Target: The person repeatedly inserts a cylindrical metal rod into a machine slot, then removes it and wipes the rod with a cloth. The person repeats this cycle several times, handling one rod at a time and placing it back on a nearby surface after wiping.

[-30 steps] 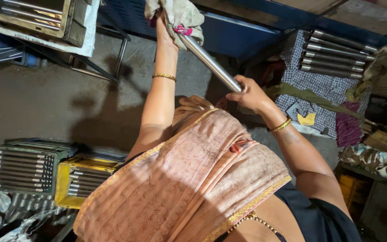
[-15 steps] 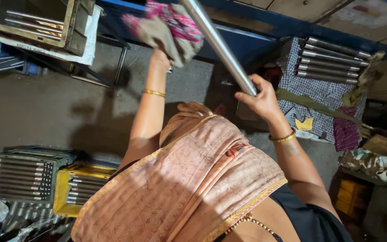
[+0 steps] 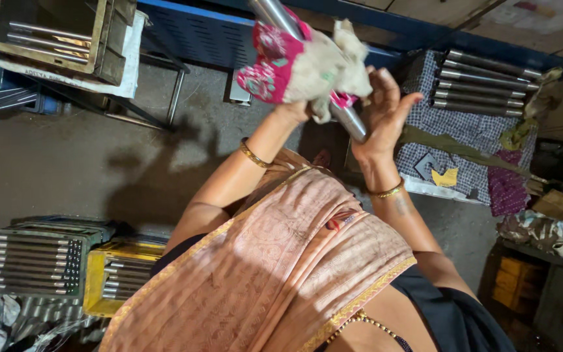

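Observation:
A shiny steel rod (image 3: 274, 14) runs diagonally from the top of the view down to my right hand (image 3: 380, 114). That hand cradles the rod's lower end (image 3: 353, 124) with its fingers partly spread. My left hand (image 3: 292, 109) is mostly hidden inside a bunched pink and beige cloth (image 3: 304, 65), which it grips wrapped around the rod just above my right hand. Gold bangles sit on both wrists. A peach patterned drape (image 3: 281, 267) over my chest fills the lower middle.
Several finished rods lie on a checked cloth (image 3: 483, 81) at the right. More rods fill a grey crate (image 3: 37, 261) and a yellow crate (image 3: 115, 277) at lower left, and a wooden tray (image 3: 53, 39) at top left. A blue metal bench (image 3: 197, 32) stands behind.
My left hand has slid the cloth down the rod toward my right hand. The rod has tilted steeper and shifted right, and my right hand's fingers have loosened around its lower end.

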Tool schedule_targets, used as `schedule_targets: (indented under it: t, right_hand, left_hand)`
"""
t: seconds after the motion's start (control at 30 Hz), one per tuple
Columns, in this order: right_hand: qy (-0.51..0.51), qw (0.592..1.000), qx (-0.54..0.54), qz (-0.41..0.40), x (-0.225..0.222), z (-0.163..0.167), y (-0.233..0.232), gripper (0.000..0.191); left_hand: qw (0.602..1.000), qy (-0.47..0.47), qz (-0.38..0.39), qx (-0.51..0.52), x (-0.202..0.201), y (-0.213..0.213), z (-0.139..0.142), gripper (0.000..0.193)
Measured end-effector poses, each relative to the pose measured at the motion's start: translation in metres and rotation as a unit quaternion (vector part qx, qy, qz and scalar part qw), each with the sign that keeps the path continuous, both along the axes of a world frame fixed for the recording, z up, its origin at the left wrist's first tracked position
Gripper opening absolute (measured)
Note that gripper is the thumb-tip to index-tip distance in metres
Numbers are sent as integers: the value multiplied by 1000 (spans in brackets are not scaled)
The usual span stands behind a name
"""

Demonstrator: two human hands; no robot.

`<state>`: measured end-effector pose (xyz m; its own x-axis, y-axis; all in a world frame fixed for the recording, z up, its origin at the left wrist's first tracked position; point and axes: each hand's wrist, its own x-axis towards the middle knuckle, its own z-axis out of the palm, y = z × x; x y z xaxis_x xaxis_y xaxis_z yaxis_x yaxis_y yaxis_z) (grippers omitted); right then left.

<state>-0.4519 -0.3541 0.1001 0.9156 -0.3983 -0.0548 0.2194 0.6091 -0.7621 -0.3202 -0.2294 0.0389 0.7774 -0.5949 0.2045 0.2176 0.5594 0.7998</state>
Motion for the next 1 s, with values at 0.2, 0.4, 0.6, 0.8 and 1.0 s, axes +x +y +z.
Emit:
schedule_targets:
  t: [0.2,0.4,0.6,0.8,1.0]
  right_hand:
    - [-119,990,-46,59,11,45,7,93]
    - [-115,972,-103,175,9,50,1,106]
    - [-74,936,-152,309,-10,44,-7,92]
    - [94,928,-227,280,-15,38,-6,59]
    - [150,818,-525,182,-16,38,5,39]
  left_hand:
    - [746,-480,228,402,-53,-28,51,35]
    - [751,-460,130,456,-45,-16,61,26]
    - [973,-97,-150,148,-37,27,82,64]
    - [879,-343,-24,329,-3,30,49,61]
    - [843,-181,-122,492,30,108,-7,66]
